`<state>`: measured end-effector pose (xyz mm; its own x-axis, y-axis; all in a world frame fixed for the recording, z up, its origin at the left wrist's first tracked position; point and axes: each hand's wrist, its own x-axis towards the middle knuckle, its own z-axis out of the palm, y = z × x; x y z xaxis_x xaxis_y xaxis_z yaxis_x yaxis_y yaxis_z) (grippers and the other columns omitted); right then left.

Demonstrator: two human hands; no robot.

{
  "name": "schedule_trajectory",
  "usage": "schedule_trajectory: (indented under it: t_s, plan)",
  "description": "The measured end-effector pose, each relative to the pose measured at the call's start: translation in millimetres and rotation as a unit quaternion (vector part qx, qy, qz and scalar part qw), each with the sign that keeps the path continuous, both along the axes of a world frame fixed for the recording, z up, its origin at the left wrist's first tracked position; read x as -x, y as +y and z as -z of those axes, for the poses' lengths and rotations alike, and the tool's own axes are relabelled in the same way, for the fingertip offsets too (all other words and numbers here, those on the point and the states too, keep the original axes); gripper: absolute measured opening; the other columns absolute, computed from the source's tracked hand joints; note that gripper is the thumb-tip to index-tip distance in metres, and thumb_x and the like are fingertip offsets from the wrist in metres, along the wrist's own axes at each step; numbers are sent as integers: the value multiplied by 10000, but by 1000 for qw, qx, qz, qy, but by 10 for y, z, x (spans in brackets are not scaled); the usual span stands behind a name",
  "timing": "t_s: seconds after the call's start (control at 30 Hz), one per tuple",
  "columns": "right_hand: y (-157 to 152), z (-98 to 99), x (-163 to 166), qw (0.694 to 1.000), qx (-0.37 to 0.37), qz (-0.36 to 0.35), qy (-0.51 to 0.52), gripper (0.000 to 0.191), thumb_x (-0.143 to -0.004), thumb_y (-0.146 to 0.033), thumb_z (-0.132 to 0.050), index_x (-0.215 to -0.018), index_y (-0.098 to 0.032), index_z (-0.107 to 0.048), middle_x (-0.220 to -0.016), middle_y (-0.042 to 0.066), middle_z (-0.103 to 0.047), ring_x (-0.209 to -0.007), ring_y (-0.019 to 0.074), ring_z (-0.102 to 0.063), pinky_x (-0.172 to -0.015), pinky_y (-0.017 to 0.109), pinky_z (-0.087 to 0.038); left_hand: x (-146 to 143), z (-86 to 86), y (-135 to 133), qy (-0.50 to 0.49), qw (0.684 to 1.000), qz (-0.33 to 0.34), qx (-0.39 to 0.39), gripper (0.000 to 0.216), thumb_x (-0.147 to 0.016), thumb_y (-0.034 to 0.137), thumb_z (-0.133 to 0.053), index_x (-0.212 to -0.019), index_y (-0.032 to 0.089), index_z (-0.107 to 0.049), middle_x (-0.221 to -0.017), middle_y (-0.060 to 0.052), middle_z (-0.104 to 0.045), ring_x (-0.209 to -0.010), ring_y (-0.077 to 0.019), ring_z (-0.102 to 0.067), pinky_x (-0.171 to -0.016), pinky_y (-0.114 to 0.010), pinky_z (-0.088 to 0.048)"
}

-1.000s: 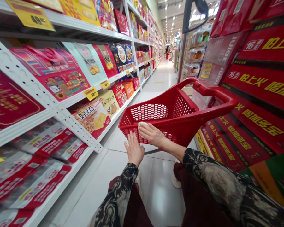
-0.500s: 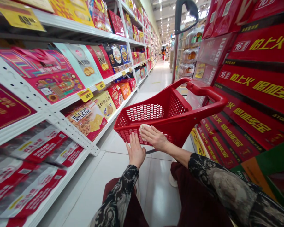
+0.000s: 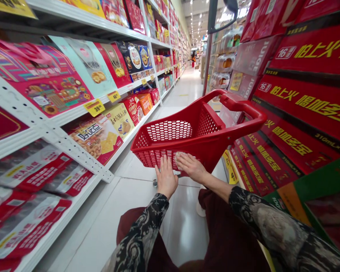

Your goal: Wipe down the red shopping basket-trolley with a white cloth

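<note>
A red plastic shopping cart stands tilted in the aisle just in front of me, its basket empty and its handle to the right. My left hand lies flat with fingers stretched against the basket's near mesh wall. My right hand presses a small white cloth against the same wall, fingers extended over it. Both of my sleeves are dark and patterned.
White shelves of boxed biscuits and gift packs with yellow price tags run along the left. Stacked red drink cartons wall the right side. The white tiled aisle floor stretches ahead, and a person stands far down it.
My right hand with the cloth has slid rightward and lower along the basket wall. My left hand has followed to the right, and my view has moved a little forward.
</note>
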<state>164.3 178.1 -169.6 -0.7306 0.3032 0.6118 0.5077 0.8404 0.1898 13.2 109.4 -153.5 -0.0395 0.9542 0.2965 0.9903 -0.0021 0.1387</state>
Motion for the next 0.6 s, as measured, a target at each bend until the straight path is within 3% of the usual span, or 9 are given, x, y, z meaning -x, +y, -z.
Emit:
schedule_trajectory:
  t_s: [0.1,0.17,0.23,0.4,0.47,0.53,0.6]
  plan:
    - [57,-352,48,998,-12,20,55,350,-911,-146,-411,-1246,-156,-512,-1335,74,-486,-1339,222,-273,-1069,444,-301,-27,-106,106,-16,1000,-9,-26,740,-700,175,-470,-1385,34,-229,-1487,-169,-184,-1378,-281,-155,-1088,-546,-171]
    - [112,-446,57,998,-8,35,53,357,-915,-139,-400,-1256,-159,-503,-1345,69,-476,-1342,218,-265,-1073,443,-295,-62,-150,154,-21,999,-8,-35,720,-711,183,-463,-1379,27,-243,-1483,-174,-194,-1377,-282,-158,-1091,-540,-170]
    - [136,-380,17,999,4,38,26,352,-910,-134,-409,-1247,-151,-510,-1346,79,-474,-1325,219,-304,-1057,436,-323,-111,-156,160,-20,999,-2,-36,720,-710,188,-466,-1378,27,-251,-1480,-176,-202,-1376,-283,-162,-1092,-537,-173]
    - [3,123,-240,998,21,61,-14,298,-884,-147,-472,-1164,-127,-573,-1286,108,-531,-1252,245,-419,-990,445,-404,-257,-59,64,-6,999,35,-16,751,-680,158,-479,-1386,49,-246,-1482,-163,-203,-1376,-273,-166,-1091,-532,-184]
    - [-88,241,-339,997,26,65,-24,264,-880,-156,-485,-1116,-123,-600,-1237,110,-572,-1209,243,-470,-952,434,-440,-311,-36,41,-5,999,53,-9,741,-677,147,-473,-1380,48,-260,-1480,-159,-213,-1375,-269,-172,-1092,-533,-178]
    - [-161,214,-404,997,31,59,-22,252,-885,-161,-478,-1098,-128,-609,-1210,105,-593,-1193,233,-488,-934,417,-455,-354,-48,48,-7,998,67,-11,722,-686,146,-463,-1375,45,-272,-1476,-159,-224,-1373,-269,-181,-1093,-532,-177]
    - [-186,39,-430,998,25,58,7,276,-896,-161,-455,-1135,-141,-590,-1235,97,-576,-1235,226,-444,-959,414,-435,-384,-92,79,-11,997,69,-28,707,-697,147,-455,-1373,45,-277,-1474,-163,-228,-1371,-272,-186,-1093,-529,-178]
